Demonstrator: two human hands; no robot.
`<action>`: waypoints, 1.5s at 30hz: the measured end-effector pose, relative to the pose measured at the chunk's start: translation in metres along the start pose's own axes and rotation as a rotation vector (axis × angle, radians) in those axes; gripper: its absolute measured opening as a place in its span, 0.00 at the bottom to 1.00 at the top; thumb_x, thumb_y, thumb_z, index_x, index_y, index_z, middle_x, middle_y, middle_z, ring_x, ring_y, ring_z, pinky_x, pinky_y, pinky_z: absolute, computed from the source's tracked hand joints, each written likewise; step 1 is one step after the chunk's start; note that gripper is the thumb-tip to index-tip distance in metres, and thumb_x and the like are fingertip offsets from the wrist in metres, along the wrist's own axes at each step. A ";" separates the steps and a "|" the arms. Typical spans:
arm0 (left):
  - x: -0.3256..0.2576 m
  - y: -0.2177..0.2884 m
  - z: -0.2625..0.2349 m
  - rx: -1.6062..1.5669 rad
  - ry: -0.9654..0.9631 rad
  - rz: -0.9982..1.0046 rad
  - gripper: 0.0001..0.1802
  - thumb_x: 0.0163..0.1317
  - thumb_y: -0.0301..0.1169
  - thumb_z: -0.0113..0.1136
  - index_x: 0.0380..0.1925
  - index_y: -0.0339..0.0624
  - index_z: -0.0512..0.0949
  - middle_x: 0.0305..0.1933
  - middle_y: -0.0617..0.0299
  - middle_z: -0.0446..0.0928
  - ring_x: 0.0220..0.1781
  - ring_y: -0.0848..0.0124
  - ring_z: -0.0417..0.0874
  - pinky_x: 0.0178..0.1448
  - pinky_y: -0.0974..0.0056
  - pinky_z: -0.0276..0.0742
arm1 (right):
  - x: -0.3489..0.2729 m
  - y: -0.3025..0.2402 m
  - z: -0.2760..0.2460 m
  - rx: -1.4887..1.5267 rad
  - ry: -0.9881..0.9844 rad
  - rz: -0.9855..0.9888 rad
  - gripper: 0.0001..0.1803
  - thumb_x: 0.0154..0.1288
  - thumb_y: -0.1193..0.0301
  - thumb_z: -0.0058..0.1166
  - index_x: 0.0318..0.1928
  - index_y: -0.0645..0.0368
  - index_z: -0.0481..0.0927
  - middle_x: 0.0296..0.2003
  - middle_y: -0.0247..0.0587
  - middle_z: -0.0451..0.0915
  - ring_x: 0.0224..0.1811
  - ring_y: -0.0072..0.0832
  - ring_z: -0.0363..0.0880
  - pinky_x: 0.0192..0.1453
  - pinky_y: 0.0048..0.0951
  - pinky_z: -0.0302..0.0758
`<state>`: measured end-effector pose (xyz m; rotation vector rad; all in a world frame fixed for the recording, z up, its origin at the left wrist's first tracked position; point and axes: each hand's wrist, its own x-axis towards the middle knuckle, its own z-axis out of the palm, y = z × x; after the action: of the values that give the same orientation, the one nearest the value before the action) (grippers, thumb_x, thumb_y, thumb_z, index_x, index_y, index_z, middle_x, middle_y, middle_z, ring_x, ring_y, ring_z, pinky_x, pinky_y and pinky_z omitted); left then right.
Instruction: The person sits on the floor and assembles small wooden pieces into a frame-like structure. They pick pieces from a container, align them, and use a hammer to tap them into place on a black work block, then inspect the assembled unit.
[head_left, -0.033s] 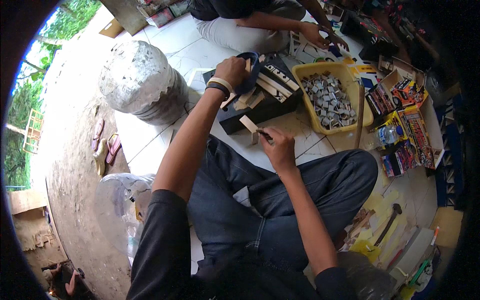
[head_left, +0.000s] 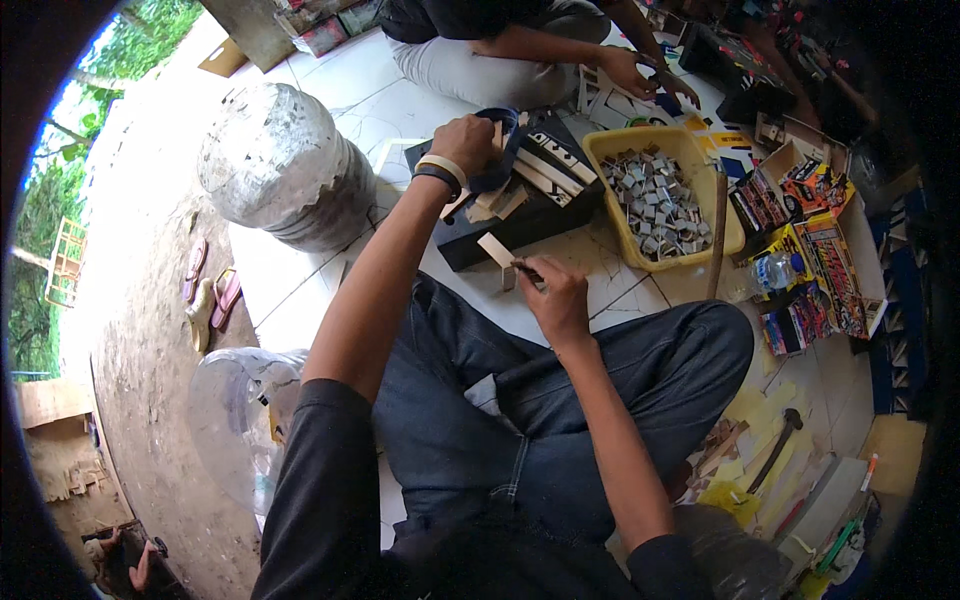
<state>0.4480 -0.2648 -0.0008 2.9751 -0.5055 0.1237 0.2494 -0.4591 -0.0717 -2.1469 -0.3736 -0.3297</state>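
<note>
My left hand (head_left: 466,146), with two bands at its wrist, is curled at a dark blue rounded container (head_left: 515,125). Its fingertips are hidden, and pale wood shows beside them. In front of my knees my right hand (head_left: 556,300) pinches a small pale wooden piece (head_left: 495,250), which tilts up to the left. A small part hangs below that piece, too small to name. Several wooden strips (head_left: 548,178) lie on a black box-shaped block (head_left: 465,240) beneath my left hand. To the right stands a yellow basin (head_left: 606,205) full of small grey metal-looking pieces (head_left: 655,200).
Across from me a seated person's hands (head_left: 640,80) work close to the basin. A large whitish bucket (head_left: 280,165) stands at the left, with sandals (head_left: 226,295) nearby. A wooden stick (head_left: 719,235) leans by the basin; a bottle (head_left: 775,270), printed cartons (head_left: 835,270) and a hammer (head_left: 778,445) lie right.
</note>
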 end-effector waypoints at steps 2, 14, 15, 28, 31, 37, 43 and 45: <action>0.000 0.003 0.000 -0.013 0.017 0.000 0.11 0.67 0.32 0.59 0.38 0.36 0.85 0.42 0.37 0.85 0.46 0.40 0.89 0.47 0.44 0.86 | 0.001 0.001 0.000 0.030 -0.004 -0.024 0.10 0.63 0.77 0.67 0.44 0.61 0.85 0.42 0.48 0.88 0.43 0.49 0.88 0.46 0.45 0.83; -0.016 -0.009 -0.023 -0.225 0.268 0.005 0.11 0.58 0.24 0.64 0.38 0.34 0.90 0.36 0.33 0.84 0.36 0.39 0.88 0.43 0.47 0.86 | 0.006 0.006 0.004 0.013 0.030 -0.043 0.09 0.64 0.77 0.66 0.45 0.62 0.86 0.42 0.50 0.88 0.45 0.49 0.88 0.47 0.44 0.84; -0.018 -0.009 -0.024 -0.230 0.280 0.007 0.11 0.58 0.24 0.64 0.39 0.34 0.90 0.37 0.33 0.84 0.36 0.39 0.88 0.44 0.47 0.86 | 0.006 0.006 0.005 0.013 0.026 -0.043 0.09 0.65 0.77 0.66 0.45 0.62 0.86 0.42 0.50 0.88 0.45 0.49 0.88 0.48 0.44 0.84; -0.023 -0.020 -0.004 -0.366 0.435 0.035 0.14 0.59 0.26 0.66 0.44 0.33 0.89 0.41 0.41 0.88 0.40 0.43 0.90 0.50 0.53 0.86 | 0.006 0.006 0.003 0.020 0.016 -0.051 0.09 0.66 0.76 0.64 0.46 0.62 0.86 0.43 0.50 0.89 0.45 0.49 0.89 0.48 0.44 0.84; -0.023 -0.018 -0.002 -0.384 0.415 0.003 0.14 0.60 0.26 0.68 0.45 0.33 0.89 0.40 0.41 0.88 0.39 0.48 0.91 0.48 0.55 0.86 | 0.006 0.007 0.005 0.027 0.046 -0.067 0.08 0.65 0.76 0.65 0.45 0.63 0.87 0.40 0.49 0.89 0.43 0.48 0.89 0.46 0.42 0.84; -0.028 -0.012 -0.003 -0.529 0.439 -0.021 0.13 0.63 0.28 0.68 0.44 0.31 0.88 0.39 0.43 0.89 0.37 0.60 0.92 0.45 0.59 0.86 | 0.007 0.006 0.005 0.022 0.079 -0.086 0.08 0.65 0.76 0.66 0.44 0.63 0.87 0.39 0.48 0.88 0.42 0.48 0.89 0.45 0.41 0.83; -0.038 -0.006 -0.009 -0.717 0.641 -0.025 0.08 0.67 0.26 0.65 0.40 0.30 0.83 0.37 0.50 0.87 0.37 0.69 0.85 0.47 0.62 0.80 | 0.007 0.004 0.002 0.017 0.024 -0.040 0.08 0.67 0.74 0.65 0.45 0.63 0.87 0.43 0.51 0.89 0.45 0.48 0.89 0.49 0.44 0.84; -0.057 0.001 -0.011 -0.743 0.717 -0.071 0.06 0.70 0.24 0.62 0.43 0.31 0.79 0.39 0.52 0.84 0.40 0.69 0.82 0.50 0.62 0.78 | 0.006 0.004 0.001 0.031 0.022 -0.037 0.08 0.68 0.73 0.65 0.45 0.63 0.87 0.43 0.51 0.89 0.45 0.49 0.89 0.49 0.44 0.84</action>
<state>0.3936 -0.2461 0.0040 2.0297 -0.2599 0.7654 0.2568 -0.4590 -0.0729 -2.1061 -0.4038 -0.3660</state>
